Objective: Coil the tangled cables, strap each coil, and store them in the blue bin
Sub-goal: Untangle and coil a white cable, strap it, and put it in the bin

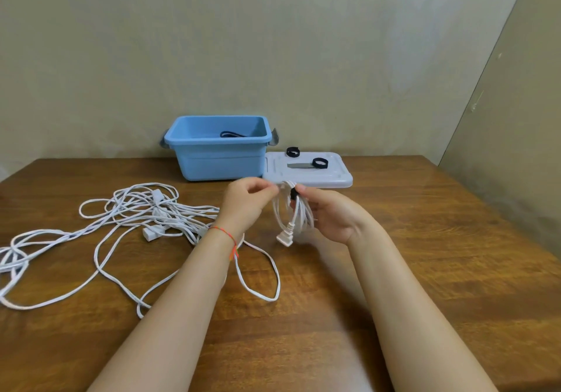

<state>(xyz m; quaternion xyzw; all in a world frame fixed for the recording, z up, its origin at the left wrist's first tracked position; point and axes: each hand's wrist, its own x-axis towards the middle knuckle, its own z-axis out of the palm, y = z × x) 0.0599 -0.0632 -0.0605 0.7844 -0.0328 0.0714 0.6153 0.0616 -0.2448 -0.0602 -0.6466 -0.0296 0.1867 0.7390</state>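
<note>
A white cable coil (294, 214) hangs above the table's middle with its plug dangling at the bottom. My right hand (326, 214) grips the coil from the right, thumb by a black strap (293, 194) wrapped around its top. My left hand (247, 201) pinches the coil's top from the left. Tangled white cables (127, 221) sprawl over the table's left half. The blue bin (217, 148) stands at the back with a dark coiled cable (232, 134) inside.
The bin's grey lid (306, 176) lies flat to the right of the bin, carrying two rolled black straps (293, 152) (320, 163) and a flat grey strip. The wooden table (425, 255) meets a beige wall behind and on the right.
</note>
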